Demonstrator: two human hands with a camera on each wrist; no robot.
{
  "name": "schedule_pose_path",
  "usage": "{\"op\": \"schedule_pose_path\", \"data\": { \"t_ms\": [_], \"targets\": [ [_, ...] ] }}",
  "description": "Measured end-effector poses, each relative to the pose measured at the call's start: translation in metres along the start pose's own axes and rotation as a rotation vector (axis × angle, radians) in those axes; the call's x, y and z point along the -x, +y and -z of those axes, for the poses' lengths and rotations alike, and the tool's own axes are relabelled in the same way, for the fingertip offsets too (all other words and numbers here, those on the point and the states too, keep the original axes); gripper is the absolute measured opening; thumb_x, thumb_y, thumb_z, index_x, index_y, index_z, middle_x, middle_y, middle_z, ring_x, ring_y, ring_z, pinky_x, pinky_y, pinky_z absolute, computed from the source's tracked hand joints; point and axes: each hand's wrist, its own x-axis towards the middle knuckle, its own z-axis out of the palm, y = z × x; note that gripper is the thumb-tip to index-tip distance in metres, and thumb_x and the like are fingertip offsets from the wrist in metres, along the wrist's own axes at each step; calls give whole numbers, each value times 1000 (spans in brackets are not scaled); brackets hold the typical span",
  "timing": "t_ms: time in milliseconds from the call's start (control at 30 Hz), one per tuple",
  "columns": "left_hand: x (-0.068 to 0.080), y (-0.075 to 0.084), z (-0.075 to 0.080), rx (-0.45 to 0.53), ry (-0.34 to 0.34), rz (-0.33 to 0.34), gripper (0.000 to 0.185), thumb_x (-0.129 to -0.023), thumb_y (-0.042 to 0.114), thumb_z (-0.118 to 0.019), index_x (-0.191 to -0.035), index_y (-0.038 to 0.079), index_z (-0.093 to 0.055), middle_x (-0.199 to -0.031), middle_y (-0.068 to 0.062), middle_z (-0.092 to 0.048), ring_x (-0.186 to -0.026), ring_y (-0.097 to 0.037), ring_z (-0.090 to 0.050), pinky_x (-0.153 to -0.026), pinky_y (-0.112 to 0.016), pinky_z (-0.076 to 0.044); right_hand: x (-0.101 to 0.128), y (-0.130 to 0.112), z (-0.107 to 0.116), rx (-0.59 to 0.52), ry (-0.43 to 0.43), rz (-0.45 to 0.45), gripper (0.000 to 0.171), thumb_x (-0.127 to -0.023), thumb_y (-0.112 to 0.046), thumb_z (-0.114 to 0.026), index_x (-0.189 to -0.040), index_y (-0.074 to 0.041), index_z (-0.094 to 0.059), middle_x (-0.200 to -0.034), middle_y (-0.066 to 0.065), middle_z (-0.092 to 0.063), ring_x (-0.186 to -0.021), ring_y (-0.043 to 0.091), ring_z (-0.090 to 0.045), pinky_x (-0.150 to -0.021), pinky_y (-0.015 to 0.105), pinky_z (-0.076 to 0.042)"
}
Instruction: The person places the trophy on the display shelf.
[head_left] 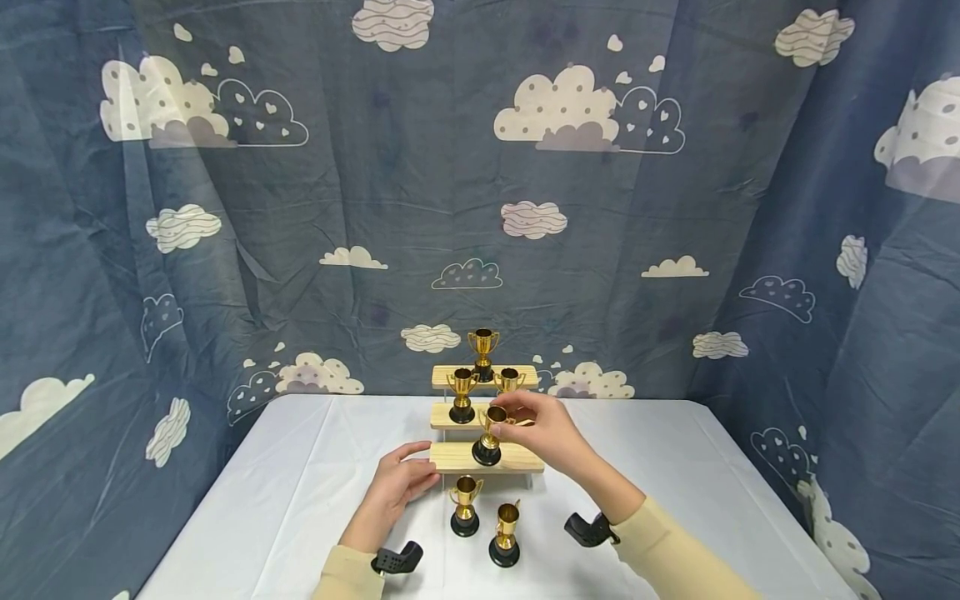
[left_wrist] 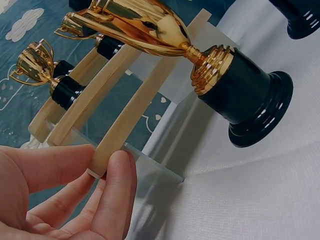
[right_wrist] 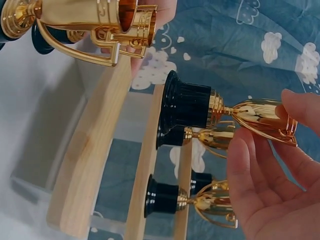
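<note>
Blue-grey fabric (head_left: 405,167) hangs creased behind and along both sides, pale clouds (head_left: 573,104) printed all over, and below stretches a white-covered table (head_left: 225,525)!

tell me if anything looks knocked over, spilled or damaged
Nothing stands out. The two trophies on the table and the three trophies on the stepped stand are upright, with no spill or damage visible. Only the trophy in the right hand seems to lean slightly, unremarkable while held.

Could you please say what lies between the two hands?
In the head view, the lowest wooden shelf and the trophy pinched by the right hand.
</note>
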Motion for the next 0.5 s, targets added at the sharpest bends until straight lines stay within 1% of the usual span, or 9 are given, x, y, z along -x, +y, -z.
{"op": "schedule_pose_path", "data": {
  "t_ms": [133, 200, 367, 500],
  "targets": [
    [0, 0, 0, -8, 9, 12, 53, -87, -10, -65, -139, -7, -52, -116, -26, -61, -86, -22, -71, -85, -36, -62, -4, -3, -3, -2, -2, 29, 39, -85, -26, -83, -121, -17, -71, -112, -1, -70, -98, 20, -67, -79, 38, -60],
    [0, 0, 0, -12, 10, 17, 54, -88, -9, -65, -139, -7, -51, -117, -26, -61, -88, -23, -71, -86, -37, -61, -6, -4, -4, 7, -4, 40, 38, -84, -28, -83, -120, -20, -72, -113, -2, -69, -98, 18, -67, -80, 39, -59],
    [0, 1, 0, -13, 8, 23, 55, -88, -8, -65, -141, -6, -50, -117, -26, -62, -90, -23, -71, -86, -37, -61, -13, -6, -8, 54, -19, 59, 36, -85, -30, -83, -118, -24, -73, -109, -5, -68, -94, 14, -65, -80, 36, -58],
    [1, 1, 1, -15, 4, 18, 54, -89, -8, -66, -140, -6, -50, -115, -25, -63, -90, -24, -71, -86, -37, -61, -19, -8, -10, 50, -45, 77, 37, -85, -27, -83, -119, -18, -73, -107, -5, -70, -91, 17, -67, -78, 36, -59]
  ]
}}
